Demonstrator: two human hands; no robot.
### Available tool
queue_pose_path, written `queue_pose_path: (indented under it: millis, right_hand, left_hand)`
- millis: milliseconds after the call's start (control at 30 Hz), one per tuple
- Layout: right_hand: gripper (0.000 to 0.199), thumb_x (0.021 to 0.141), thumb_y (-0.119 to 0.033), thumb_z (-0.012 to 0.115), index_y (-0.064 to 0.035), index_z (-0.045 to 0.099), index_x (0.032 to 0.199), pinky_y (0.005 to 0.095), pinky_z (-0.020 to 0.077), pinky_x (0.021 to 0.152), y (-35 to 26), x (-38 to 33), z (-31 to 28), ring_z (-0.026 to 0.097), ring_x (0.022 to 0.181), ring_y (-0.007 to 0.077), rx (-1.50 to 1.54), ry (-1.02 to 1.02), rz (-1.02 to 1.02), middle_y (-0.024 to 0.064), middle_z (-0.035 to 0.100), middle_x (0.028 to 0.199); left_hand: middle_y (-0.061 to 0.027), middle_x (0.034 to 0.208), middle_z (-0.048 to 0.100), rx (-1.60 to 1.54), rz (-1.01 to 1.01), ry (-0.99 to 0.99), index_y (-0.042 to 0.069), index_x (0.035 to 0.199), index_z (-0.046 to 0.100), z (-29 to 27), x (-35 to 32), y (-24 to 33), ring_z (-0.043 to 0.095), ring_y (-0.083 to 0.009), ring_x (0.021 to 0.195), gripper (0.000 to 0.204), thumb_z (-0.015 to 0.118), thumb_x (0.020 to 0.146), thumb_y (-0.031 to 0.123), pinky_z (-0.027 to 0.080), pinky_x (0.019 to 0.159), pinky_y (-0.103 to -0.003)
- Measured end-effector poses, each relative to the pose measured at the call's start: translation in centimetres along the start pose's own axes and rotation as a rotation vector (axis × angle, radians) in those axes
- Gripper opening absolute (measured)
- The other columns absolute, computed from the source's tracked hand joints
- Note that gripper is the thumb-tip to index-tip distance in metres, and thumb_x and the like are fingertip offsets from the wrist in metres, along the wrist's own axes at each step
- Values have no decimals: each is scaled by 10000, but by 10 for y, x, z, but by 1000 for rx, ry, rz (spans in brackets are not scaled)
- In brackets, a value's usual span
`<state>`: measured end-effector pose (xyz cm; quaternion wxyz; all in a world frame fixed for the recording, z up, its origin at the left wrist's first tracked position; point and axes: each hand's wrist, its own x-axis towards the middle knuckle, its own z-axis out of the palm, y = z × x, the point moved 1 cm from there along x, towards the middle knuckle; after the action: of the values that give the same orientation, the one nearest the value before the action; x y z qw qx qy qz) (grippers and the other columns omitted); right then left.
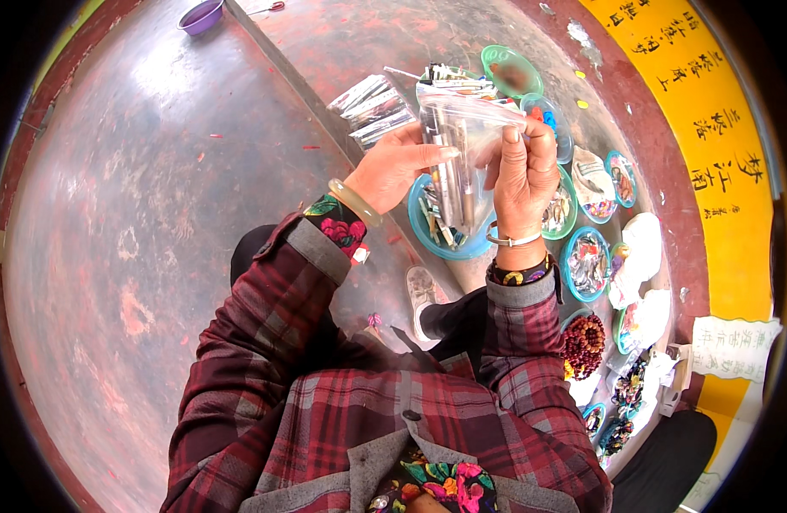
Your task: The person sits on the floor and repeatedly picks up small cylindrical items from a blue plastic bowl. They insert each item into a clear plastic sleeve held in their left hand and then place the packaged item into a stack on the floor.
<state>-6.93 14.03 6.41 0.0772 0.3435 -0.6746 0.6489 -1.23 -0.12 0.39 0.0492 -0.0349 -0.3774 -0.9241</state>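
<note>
In front of me, above the basins, I hold up a clear zip bag (476, 111) with several slim pen-like sticks (446, 175) standing in it. My left hand (393, 167) grips the bag's left side, its thumb lying across the front. At the bag's upper right corner, my right hand (528, 175) pinches the zip edge between thumb and fingers. Beneath the bag is a light blue basin (422, 224) with more slim sticks in it. Filled flat packets (372, 107) lie stacked on the floor beyond my left hand.
A green basin (511, 70) stands at the back. Down the right side run several small basins, including a blue one (585, 263) of small packets, plus dark red beads (584, 344) and white bags (641, 248). A purple basin (201, 17) sits far left. My shoe (422, 295) is below the blue basin.
</note>
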Motion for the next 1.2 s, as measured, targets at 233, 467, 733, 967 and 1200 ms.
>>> queue_pose_path:
  millis: [233,467,733,967,1200]
  right_hand:
    - [95,938,-176,499,-81,508,941,173,315,393,6,-2,4,420,433,14,89,42,69,1,570,572]
    - [90,926,-151,518,-63,510,939,188,343,411,15,-3,2,447,446,34,-23,62,-5,-1,547,590]
    - [86,907,-127,547,-51,509,916,198,361,419,24,-4,-4,467,466,46,-108,162,-127,-4,505,608]
    - [111,933,-157,499,-49,508,913,194,363,417,32,8,-24,469,469,41,-56,108,42,5,528,609]
    - [184,783,-181,587,-6,640,797,260,464,479,213,6,-107,597,495,143,-455,-205,561,68,642,679]
  left_hand:
    - [-63,1076,594,-199,-13,-45,24,1148,528,16,-5,1,577,-175,984,364,615,795,8,462,863,-332]
    - [-56,982,601,-29,17,24,26,1077,548,14,-6,1,596,-197,934,299,602,790,-37,481,800,-332]
    - [-62,957,604,60,91,-2,35,1119,518,14,-5,2,610,-205,897,346,600,793,-49,490,782,-339]
    - [-78,914,626,94,172,127,5,1012,586,6,-3,9,632,-207,841,211,596,807,-41,525,753,-335]
    - [-109,925,642,127,270,213,-15,1004,595,-1,-3,27,637,-224,866,203,601,803,-42,523,748,-330]
